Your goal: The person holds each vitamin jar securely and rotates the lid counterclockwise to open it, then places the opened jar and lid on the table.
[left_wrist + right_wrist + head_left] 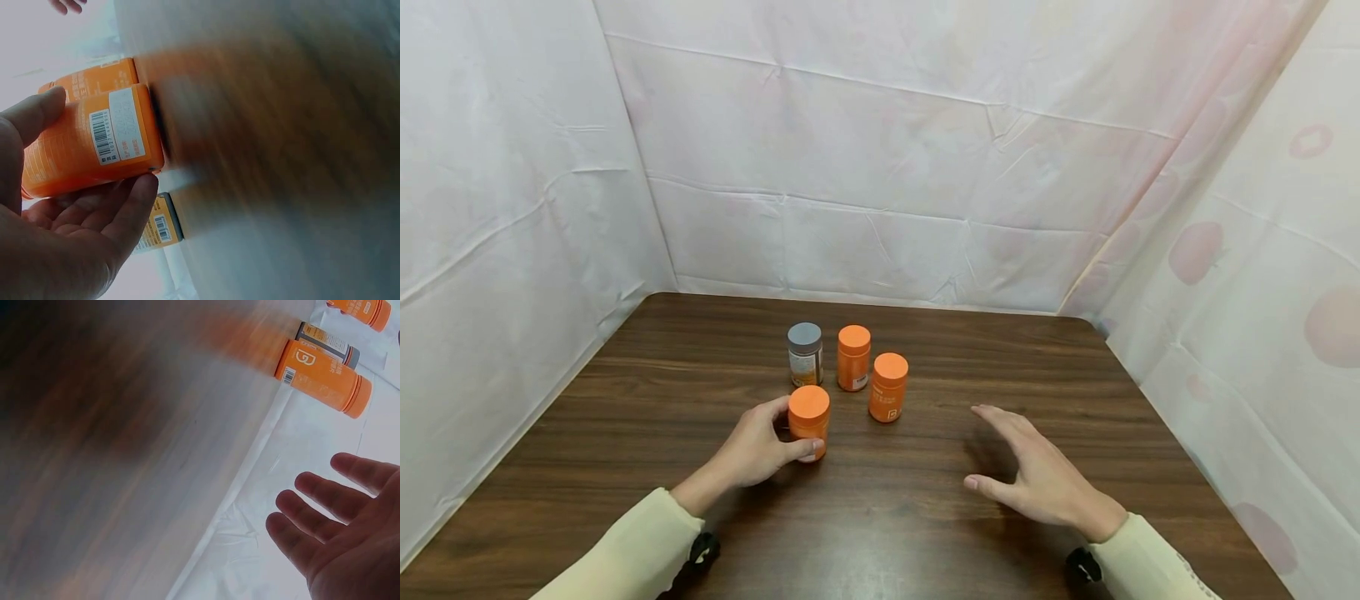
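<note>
Head view: left hand (758, 448), thumb and fingers curled round the nearest orange bottle (808, 408), near a grey-capped bottle (806, 357) and two standing orange bottles (853, 358) (889, 387); right hand (1043, 475), spread and holding nothing, over the wooden table (880, 508). Left wrist: barcode label (117, 128) on the held bottle. Right wrist: fingers extended.

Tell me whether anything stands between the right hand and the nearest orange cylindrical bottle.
Nothing visible does: only dark brown wooden tabletop separates the right hand from that orange cylindrical bottle. The left hand holds another orange bottle, farther left.
</note>
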Motion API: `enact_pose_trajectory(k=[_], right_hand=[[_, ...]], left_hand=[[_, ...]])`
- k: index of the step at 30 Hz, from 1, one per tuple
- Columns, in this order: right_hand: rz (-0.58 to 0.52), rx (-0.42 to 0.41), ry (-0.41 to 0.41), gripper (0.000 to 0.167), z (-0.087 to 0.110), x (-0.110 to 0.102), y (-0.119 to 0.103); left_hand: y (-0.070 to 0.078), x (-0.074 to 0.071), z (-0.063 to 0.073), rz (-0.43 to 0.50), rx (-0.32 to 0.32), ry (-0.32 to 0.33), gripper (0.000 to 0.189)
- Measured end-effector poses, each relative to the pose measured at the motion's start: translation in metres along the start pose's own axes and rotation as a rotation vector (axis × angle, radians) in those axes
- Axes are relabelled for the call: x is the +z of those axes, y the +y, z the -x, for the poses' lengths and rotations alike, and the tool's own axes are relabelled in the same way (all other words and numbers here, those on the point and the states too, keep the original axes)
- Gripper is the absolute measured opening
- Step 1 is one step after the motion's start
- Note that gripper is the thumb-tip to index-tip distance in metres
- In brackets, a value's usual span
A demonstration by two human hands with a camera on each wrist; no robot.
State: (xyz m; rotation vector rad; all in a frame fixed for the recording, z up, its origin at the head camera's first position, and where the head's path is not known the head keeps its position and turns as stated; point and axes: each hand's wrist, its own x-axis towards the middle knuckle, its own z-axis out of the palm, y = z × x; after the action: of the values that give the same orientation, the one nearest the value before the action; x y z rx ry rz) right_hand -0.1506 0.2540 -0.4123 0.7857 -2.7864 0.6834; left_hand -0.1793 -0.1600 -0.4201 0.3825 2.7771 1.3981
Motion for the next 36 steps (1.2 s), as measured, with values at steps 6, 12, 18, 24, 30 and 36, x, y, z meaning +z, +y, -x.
enact_pose_trajectory(k=[6, 12, 18, 24, 30, 36], right_hand=[[-0.006, -0.002, 0.007, 0.09, 0.0, 0.001, -0.002], [-0.017, -0.006, 0.012, 0.089, -0.001, 0.002, -0.006], [-0.024, -0.008, 0.011, 0.089, -0.002, 0.004, -0.008], [-0.031, -0.013, 0.011, 0.089, -0.003, 0.007, -0.009], [-0.041, -0.013, 0.008, 0.089, -0.003, 0.008, -0.011], [-0.045, -0.019, 0.007, 0.089, -0.004, 0.008, -0.013]], left_hand=[[0.003, 0.004, 0.0, 0.019, 0.019, -0.017, 0.056], [0.008, 0.007, 0.001, 0.023, 0.037, -0.017, 0.058], [0.011, 0.01, 0.003, 0.029, 0.066, -0.021, 0.056], [0.013, 0.013, 0.003, 0.024, 0.089, -0.022, 0.055], [0.018, 0.015, 0.005, 0.016, 0.1, -0.045, 0.055], [0.024, 0.017, 0.007, 0.022, 0.105, -0.061, 0.055]])
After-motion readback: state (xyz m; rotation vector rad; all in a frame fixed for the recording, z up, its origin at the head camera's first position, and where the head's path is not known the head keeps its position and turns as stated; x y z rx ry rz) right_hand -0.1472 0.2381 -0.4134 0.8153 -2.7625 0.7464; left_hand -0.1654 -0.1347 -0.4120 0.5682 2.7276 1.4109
